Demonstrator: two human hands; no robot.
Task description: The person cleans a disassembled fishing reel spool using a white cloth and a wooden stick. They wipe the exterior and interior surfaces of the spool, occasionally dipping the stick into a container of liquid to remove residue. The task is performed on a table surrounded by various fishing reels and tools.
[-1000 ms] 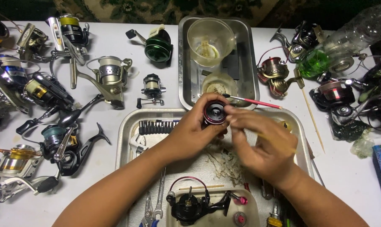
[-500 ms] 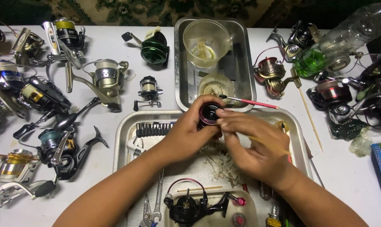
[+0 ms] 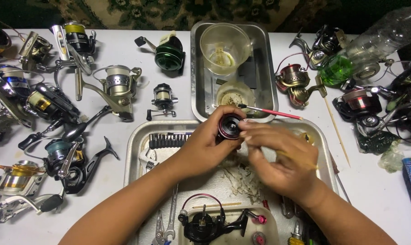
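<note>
My left hand (image 3: 204, 146) grips a round dark-red and black reel spool (image 3: 229, 127), held over the far edge of a large metal tray (image 3: 137, 145). My right hand (image 3: 280, 156) comes in from the right, its fingertips touching the spool's open face; a thin pale stick seems to run through its fingers. At the near edge of that tray, a black reel body with red knobs (image 3: 214, 222) lies in a white dish. A red-handled brush (image 3: 271, 111) rests just beyond the spool.
A smaller metal tray (image 3: 264, 68) behind holds a clear plastic cup (image 3: 225, 47) and a round dish. Several fishing reels crowd the white table on the left (image 3: 60, 154) and right (image 3: 364, 104). A plastic bottle with green liquid (image 3: 364, 50) lies at far right. Wrenches (image 3: 169, 222) lie in the near tray.
Both hands have stayed together on the spool, and the right hand's fingers have shifted slightly on its face. The camera has drifted a little.
</note>
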